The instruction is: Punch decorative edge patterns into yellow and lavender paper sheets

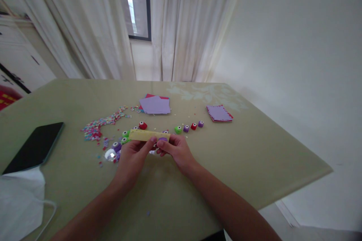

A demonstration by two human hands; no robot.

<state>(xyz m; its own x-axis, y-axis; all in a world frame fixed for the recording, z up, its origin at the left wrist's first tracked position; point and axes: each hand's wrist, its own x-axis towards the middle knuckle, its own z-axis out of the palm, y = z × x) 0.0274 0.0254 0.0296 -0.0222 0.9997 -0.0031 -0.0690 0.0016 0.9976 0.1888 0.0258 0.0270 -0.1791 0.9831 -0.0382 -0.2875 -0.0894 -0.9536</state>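
Observation:
A narrow strip of yellow paper with small holes along its edge is stretched between my hands, above the table. My left hand is closed on its lower side, thumb on top. At the strip's right end, my right hand is closed around a small purple paper punch, partly covered by my fingers. Just beyond are a green punch, a red punch and purple ones. More punches, including a purple one, lie left of my left hand, beside a shiny clear piece.
Colourful confetti is spread on the table at the left. Purple and red paper sheets lie farther back, with a stack of edge-punched squares to the right. A black tablet and a white mask sit at left.

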